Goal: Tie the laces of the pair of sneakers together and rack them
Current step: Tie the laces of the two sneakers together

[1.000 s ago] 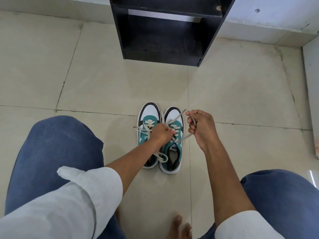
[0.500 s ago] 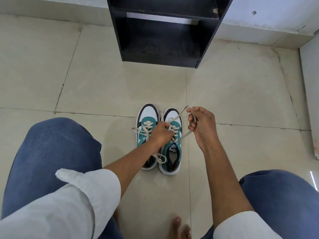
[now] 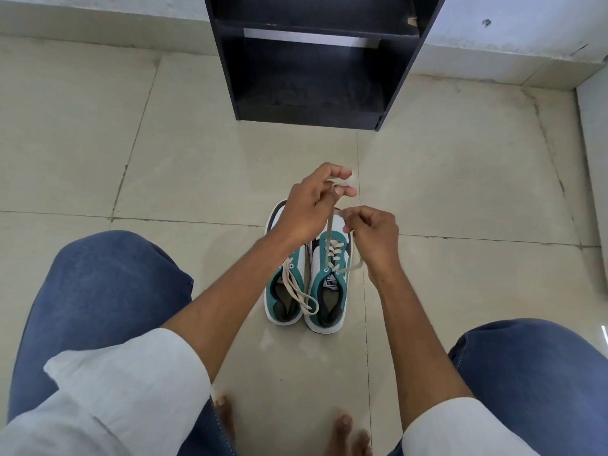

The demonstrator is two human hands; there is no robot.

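Sneakers (image 3: 307, 278) side by side on floor, short of rack (image 3: 316, 60). Left hand (image 3: 309, 205) and right hand (image 3: 373, 232) each pinch a lace (image 3: 329, 228) — no joining knot yet; racking remains.

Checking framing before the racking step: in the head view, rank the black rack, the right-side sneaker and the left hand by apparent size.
1. black rack, cropped at the top
2. right-side sneaker, partly hidden by hands
3. left hand, though it sits nearer the camera, so this last ranking is unsure

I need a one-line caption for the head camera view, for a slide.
Both hands, left and right, pull cream laces above teal-and-white sneakers before a black rack.
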